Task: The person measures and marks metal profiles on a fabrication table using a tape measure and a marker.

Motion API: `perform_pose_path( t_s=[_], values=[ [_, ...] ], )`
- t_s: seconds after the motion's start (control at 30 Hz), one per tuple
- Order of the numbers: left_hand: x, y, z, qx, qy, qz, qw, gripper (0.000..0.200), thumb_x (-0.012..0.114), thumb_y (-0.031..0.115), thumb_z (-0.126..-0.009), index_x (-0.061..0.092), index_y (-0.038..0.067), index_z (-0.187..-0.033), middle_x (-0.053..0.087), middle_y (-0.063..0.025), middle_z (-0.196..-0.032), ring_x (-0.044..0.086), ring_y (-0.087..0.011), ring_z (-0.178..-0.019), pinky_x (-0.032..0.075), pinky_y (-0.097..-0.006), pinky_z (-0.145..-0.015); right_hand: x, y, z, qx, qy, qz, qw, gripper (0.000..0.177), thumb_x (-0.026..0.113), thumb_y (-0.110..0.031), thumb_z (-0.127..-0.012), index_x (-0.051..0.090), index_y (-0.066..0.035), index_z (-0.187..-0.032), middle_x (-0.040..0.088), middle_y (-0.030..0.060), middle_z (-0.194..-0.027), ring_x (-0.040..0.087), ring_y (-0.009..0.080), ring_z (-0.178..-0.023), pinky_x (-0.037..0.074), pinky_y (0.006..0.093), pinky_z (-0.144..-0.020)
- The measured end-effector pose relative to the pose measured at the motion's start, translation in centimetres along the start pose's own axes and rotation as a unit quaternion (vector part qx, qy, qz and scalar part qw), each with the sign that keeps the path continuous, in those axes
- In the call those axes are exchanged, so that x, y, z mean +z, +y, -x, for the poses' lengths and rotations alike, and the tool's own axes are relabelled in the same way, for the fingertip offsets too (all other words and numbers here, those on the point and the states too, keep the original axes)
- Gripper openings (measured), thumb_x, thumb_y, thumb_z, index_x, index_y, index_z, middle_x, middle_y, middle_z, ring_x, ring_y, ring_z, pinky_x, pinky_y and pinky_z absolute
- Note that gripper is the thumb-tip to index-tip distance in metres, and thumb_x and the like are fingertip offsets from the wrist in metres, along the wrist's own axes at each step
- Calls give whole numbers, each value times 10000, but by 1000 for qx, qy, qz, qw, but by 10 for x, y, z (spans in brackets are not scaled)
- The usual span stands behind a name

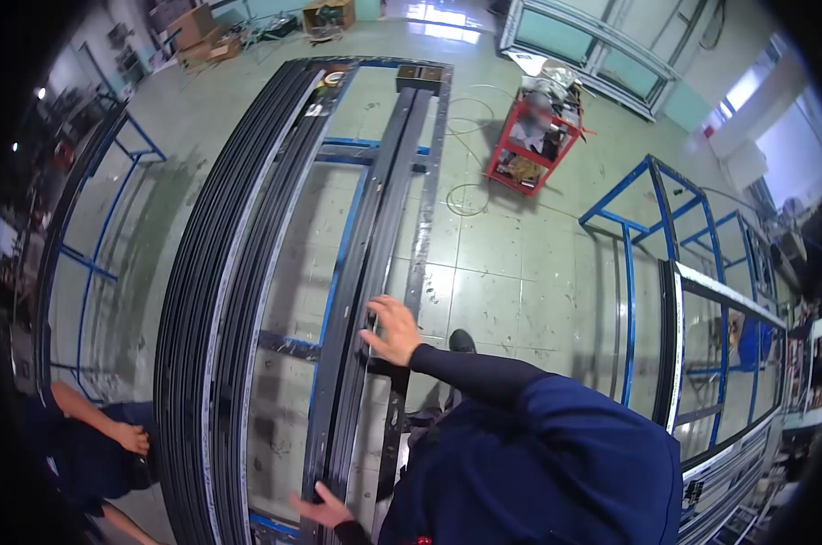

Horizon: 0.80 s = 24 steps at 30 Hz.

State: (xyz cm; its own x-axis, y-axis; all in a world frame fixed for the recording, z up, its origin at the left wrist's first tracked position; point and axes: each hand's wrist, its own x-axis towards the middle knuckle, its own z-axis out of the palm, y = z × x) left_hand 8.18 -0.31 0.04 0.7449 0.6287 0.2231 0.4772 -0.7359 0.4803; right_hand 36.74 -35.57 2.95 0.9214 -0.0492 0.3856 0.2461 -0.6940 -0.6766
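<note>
The pair of long dark metal profiles [388, 227] lies in the middle of the frame, directly under the right hand [397, 336], its long axis running from upper centre to lower centre. The right hand touches it with fingers slightly apart and bent; the left hand [327, 510], nearer the lower end, has thumb and fingers spread, and its contact I cannot tell. A steel stand [426, 209] carries the pair above the tiled floor [497, 309]; a red cart [509, 178] stands at upper right.
</note>
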Motion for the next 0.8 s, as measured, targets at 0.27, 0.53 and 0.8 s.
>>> perform_pose_path(
  t_s=[0.27, 0.53, 0.8],
  values=[
    [153, 365, -2, 94, -257, 379, 884, 321, 654, 34, -906, 583, -41, -1210, 643, -147, -1137, 641, -196, -952, 502, -328, -886, -188, 248, 100, 345, -140, 86, 924, 613, 699, -359, -861, 488, -84, -1366, 472, 222, -1367, 522, 403, -1242, 448, 470, -1040],
    [287, 547, 71, 102, -476, 349, 801, 239, 701, 30, -892, 571, -9, -1089, 648, -96, -1066, 624, -104, -878, 509, -248, -758, -344, 393, 85, 502, -80, -1, 861, 359, 641, -302, -894, 648, -45, -1143, 727, 179, -948, 702, 326, -921, 542, 410, -867],
    [369, 668, 55, 125, -541, 251, 793, 157, 723, 106, -894, 656, -36, -904, 699, -47, -778, 625, -67, -705, 504, -244, -670, -353, 465, -105, 414, -54, -86, 904, 324, 686, -226, -879, 657, -46, -1147, 707, 114, -915, 681, 213, -856, 541, 345, -809]
  ],
)
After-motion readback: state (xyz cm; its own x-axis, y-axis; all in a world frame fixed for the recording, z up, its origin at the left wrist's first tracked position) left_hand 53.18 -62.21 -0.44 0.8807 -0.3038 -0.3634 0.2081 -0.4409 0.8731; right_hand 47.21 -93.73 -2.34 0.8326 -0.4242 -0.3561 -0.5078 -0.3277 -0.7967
